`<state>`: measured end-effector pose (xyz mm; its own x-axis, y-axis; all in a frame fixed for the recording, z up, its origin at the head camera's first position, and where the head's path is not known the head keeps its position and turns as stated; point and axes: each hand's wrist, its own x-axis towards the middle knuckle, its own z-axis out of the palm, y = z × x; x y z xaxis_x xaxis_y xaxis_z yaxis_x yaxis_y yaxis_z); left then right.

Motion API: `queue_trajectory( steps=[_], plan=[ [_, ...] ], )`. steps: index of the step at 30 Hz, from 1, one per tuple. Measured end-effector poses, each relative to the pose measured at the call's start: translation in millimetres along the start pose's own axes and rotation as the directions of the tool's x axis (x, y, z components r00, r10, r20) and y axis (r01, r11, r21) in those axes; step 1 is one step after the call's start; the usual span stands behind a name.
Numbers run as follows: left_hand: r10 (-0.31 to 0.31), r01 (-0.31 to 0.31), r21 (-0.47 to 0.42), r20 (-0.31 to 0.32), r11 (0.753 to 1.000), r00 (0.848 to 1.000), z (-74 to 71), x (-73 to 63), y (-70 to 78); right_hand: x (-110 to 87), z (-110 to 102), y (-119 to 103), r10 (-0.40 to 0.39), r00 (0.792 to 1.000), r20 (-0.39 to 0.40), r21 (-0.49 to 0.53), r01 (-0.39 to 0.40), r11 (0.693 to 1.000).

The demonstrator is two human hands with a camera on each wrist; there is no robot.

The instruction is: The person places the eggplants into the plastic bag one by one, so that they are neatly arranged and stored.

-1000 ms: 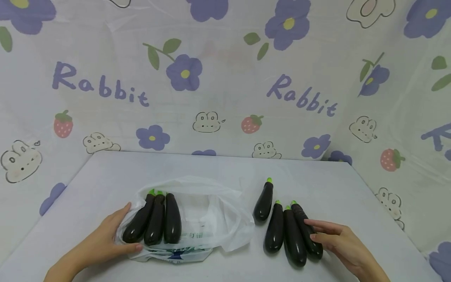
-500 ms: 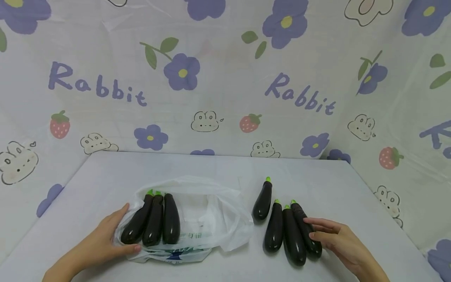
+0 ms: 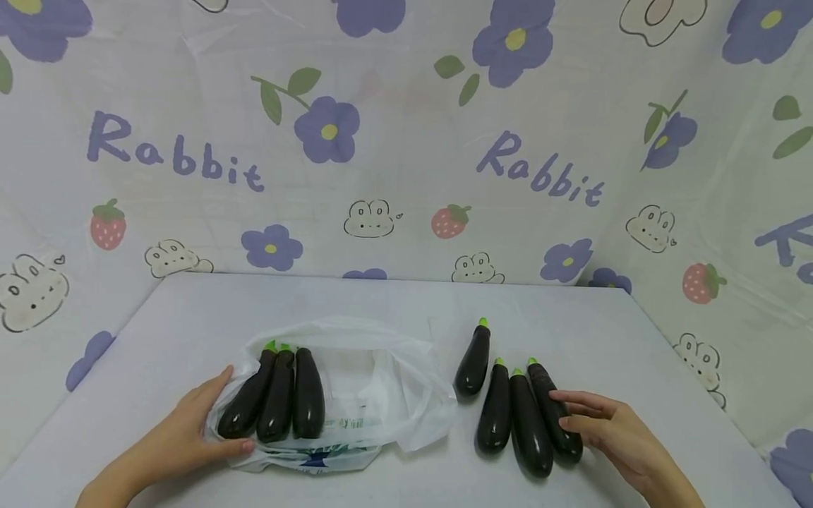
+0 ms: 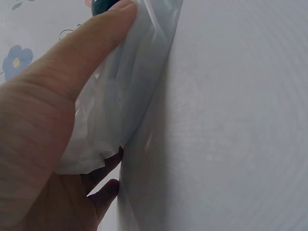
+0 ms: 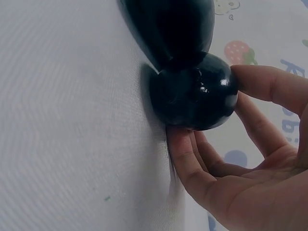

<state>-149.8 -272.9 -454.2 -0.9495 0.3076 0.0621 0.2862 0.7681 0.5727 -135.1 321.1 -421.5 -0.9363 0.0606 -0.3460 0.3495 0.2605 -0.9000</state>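
Note:
In the head view a white plastic bag (image 3: pixel 413 395) lies with its mouth spread. Three dark eggplants sit side by side at its left end, one of them the middle eggplant (image 3: pixel 276 402). My left hand (image 3: pixel 181 430) grips the bag's left side, thumb along the front edge; the left wrist view has the thumb (image 4: pixel 91 50) over the plastic and fingertips below it. On the right, my right hand (image 3: pixel 619 434) holds the rightmost eggplant (image 3: pixel 554 416) by its side. In the right wrist view fingers reach under that eggplant's rounded end (image 5: pixel 195 94).
Left of the held eggplant lie another eggplant (image 3: pixel 531 430), a second eggplant (image 3: pixel 494 413) and, farther back, a third eggplant (image 3: pixel 473 363). All rest on a white table (image 3: pixel 381 300). A cloth backdrop (image 3: pixel 406 155) with flowers and rabbits stands behind its far edge.
The rightmost eggplant has shifted slightly right with my right hand, widening the gap to its neighbour. My left hand and the bag stay in place. The head view has shifted slightly.

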Motion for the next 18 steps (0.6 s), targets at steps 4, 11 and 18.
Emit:
queue_trajectory(
  steps=[4, 11, 18],
  plan=[
    [0.002, -0.002, -0.004, -0.005, 1.000, 1.000, -0.3, 0.6, -0.2, 0.3, 0.1, -0.6, -0.004, 1.000, -0.004, -0.001, 0.004, 1.000],
    [0.022, -0.022, -0.010, -0.018, 1.000, 1.000, -1.2, 1.7, 0.6, -0.1, -0.5, -1.4, -0.028, 1.000, -0.007, 0.016, 0.028, 0.999],
    [0.000, 0.000, -0.014, 0.006, 1.000, 1.000, 0.0, 0.6, 1.4, -2.3, -3.2, -0.2, -0.021, 1.000, -0.014, 0.041, 0.021, 0.999]
  ],
)
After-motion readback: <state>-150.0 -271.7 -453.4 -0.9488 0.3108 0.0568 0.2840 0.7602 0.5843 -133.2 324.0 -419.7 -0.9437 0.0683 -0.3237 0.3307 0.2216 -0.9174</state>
